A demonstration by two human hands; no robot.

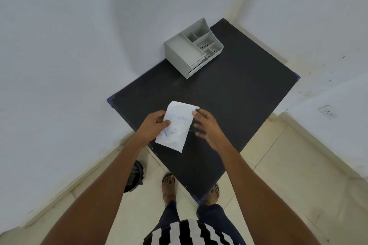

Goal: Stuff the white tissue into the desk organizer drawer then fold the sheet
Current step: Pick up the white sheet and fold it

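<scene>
A white sheet (176, 125) with faint blue writing is held above the near part of the black table (229, 105). My left hand (154, 125) pinches its left edge between thumb and fingers. My right hand (205, 123) touches the sheet's upper right corner with a fingertip, its other fingers spread and blurred. The grey desk organizer (192, 47) stands at the far side of the table against the wall, with open compartments on top and two small drawers (196, 65) in its front, both nearly closed. No white tissue is visible.
White walls meet in a corner behind the table. A dark bin (135, 175) sits on the tiled floor to the left of my sandalled feet (169, 185). A wall socket (327, 112) is low on the right wall.
</scene>
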